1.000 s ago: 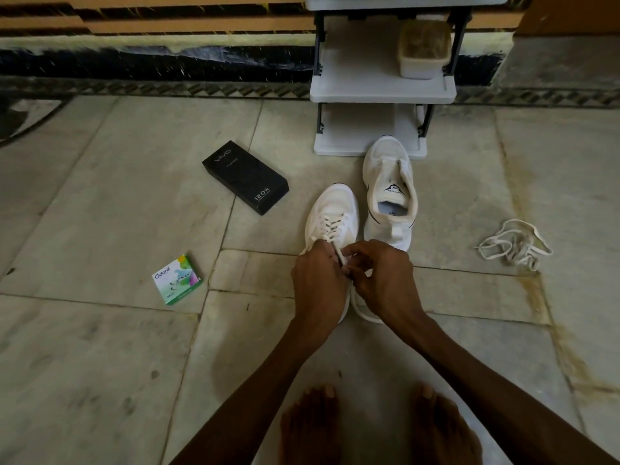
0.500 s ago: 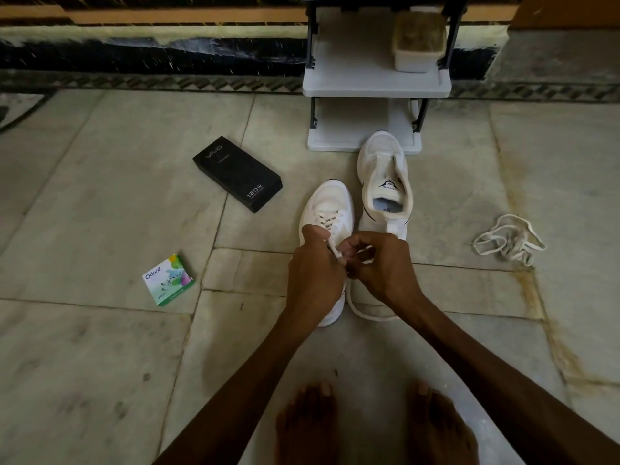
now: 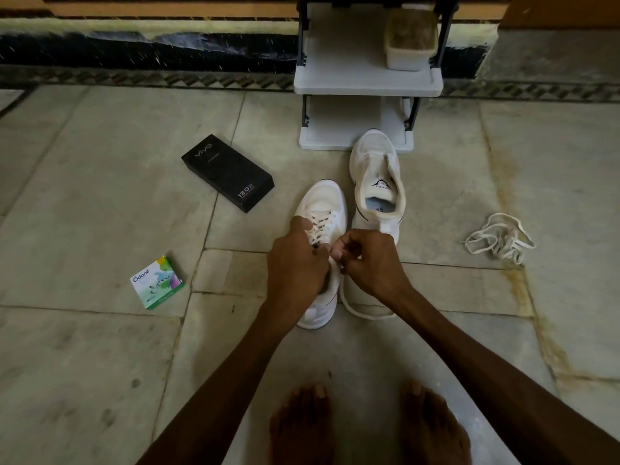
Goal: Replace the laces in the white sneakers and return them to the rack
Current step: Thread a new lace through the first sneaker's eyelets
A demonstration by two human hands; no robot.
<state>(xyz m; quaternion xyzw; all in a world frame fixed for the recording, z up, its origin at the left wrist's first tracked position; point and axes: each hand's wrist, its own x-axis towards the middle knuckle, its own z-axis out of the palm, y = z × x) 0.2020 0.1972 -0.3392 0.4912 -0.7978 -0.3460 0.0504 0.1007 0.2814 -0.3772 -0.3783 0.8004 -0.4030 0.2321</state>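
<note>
Unlaced sneaker [image 3: 377, 182] against rack [image 3: 367, 85] foot; black box [image 3: 228, 172] left, loose laces [image 3: 500, 238] right; bare floor [image 3: 439, 196] between.

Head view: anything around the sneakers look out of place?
A tangled white lace lies loose on the floor at right. The far sneaker gapes unlaced by the rack. A black vivo box and Odonil box lie stray at left.

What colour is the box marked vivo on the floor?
The vivo box is black; head view.
</note>
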